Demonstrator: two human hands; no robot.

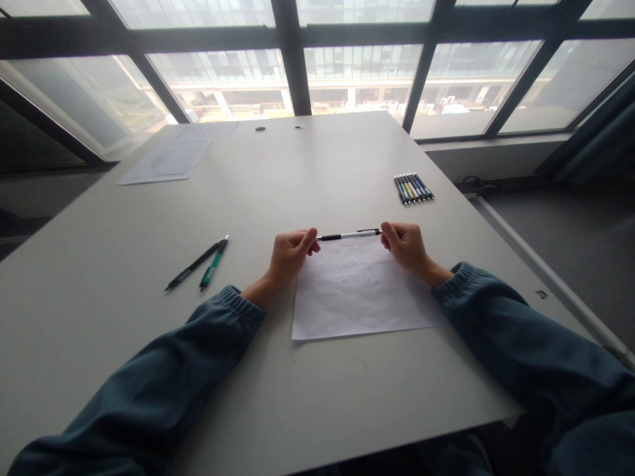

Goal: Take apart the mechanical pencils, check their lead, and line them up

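A white pen (pixel 358 234) with a black grip and clip stretches level between my two hands, over the far edge of a sheet of paper (pixel 367 304). My left hand (pixel 292 252) pinches its tip end between thumb and fingers. At the clip end, my right hand (pixel 404 246) is closed on the pen in the same way. Faint scribbled marks show on the middle of the sheet. To the left of my left hand lie a black pen (pixel 193 266) and a green pen (pixel 214 263), touching near their upper ends.
A row of several pens (pixel 413 188) lies side by side at the right of the white table (pixel 124 277). Other papers (pixel 169 155) rest at the far left. Two small round fittings are set near the far edge, before the windows (pixel 367 73).
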